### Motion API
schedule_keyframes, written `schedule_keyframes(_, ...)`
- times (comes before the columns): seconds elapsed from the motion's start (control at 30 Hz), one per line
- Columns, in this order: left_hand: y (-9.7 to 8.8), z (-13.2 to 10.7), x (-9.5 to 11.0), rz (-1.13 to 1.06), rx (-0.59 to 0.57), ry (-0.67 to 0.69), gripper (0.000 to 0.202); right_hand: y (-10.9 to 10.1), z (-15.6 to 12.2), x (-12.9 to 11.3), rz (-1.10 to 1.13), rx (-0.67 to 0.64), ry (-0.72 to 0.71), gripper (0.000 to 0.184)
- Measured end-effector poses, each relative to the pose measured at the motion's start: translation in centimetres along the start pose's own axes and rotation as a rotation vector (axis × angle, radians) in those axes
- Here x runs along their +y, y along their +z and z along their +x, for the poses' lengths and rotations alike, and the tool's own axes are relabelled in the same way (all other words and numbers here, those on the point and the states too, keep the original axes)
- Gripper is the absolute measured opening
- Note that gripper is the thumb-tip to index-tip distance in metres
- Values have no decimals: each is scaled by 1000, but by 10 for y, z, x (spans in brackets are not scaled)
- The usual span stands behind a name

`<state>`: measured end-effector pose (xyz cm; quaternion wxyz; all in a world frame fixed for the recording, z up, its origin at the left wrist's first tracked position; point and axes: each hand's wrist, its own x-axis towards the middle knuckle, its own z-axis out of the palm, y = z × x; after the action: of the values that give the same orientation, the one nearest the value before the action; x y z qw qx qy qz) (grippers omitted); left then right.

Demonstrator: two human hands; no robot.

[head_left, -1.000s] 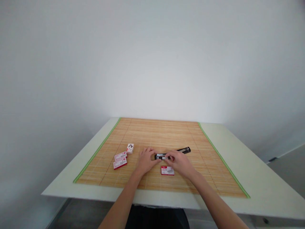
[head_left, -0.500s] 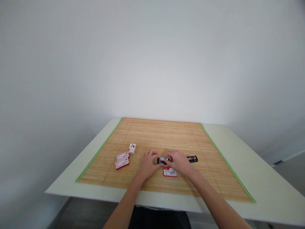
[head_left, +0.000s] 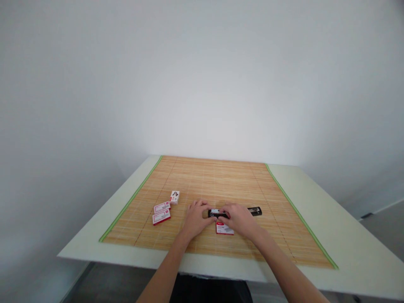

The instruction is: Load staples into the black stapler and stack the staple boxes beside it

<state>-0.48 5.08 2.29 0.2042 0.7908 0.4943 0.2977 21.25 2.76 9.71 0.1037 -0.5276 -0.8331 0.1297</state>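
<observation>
An opened-out black stapler [head_left: 255, 211] lies across the bamboo mat, its metal base plate showing on the right. My left hand [head_left: 197, 215] has fingers and thumb closed on the stapler's left end. From the right, my right hand [head_left: 239, 217] covers the stapler's middle, its thumb and fingertips pressed together at the metal staple channel. Silvery metal shows between the two hands; whether loose staples are there I cannot tell. Just below the stapler, a red-and-white staple box [head_left: 224, 228] lies flat, partly under my right hand.
Two red-and-white boxes [head_left: 161, 216] lie side by side on the left of the mat, with a smaller white box [head_left: 174, 197] by their upper right corner. The bamboo mat [head_left: 214, 176] has green edges and covers most of the white table [head_left: 315, 193], which meets a wall.
My right hand's fingers have shifted slightly at the metal channel, so more of the stapler's dark body shows between the hands. My left hand and the boxes stay about the same.
</observation>
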Motion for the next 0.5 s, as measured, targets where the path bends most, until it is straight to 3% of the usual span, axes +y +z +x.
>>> schedule_keyframes(0.13, 1, 0, -2, -8, 11, 6, 36, -17, -16, 27, 71, 36, 39, 26)
schedule_keyframes(0.27, 1, 0, -3, -18, 18, 5, 37, -38, -51, 84, 132, 201, 327, 55)
schedule_keyframes(0.37, 1, 0, -1, -24, 11, -1, 36, -38, -73, 115, 404, 105, 372, 73)
schedule_keyframes(0.5, -2, -1, 1, -23, 0, 0, 37, -22, -73, 115, 807, 38, 310, 65)
